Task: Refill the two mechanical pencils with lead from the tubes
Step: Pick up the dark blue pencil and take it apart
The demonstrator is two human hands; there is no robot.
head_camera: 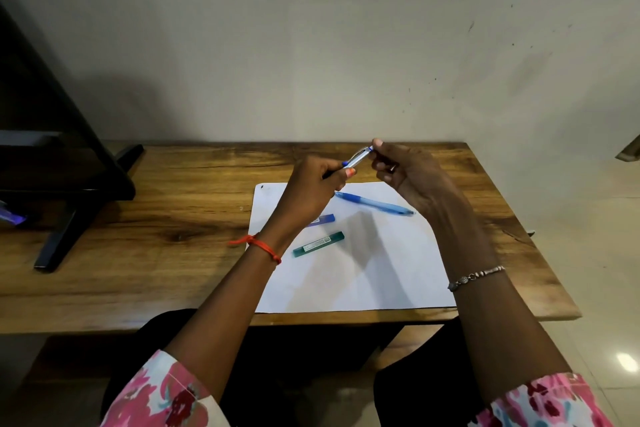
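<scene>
Above the white paper sheet (363,270), right hand (408,177) fingertips pinched on the blue cap end of a silver mechanical pencil (356,158); left hand (311,191) closed around its barrel, holding it tilted. Judged step: opening the first pencil's top. Next: pulling the cap straight off, then reaching for a tube. Flat on the sheet: second blue pencil (375,203), purple lead tube (323,219) just under the left wrist, green lead tube (318,244). All on a wooden table (173,218).

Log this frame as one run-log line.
stage: opening first pencil | left hand: holds silver pencil | right hand: pinches its cap end | blue pencil, green tube, purple tube: on paper
</scene>
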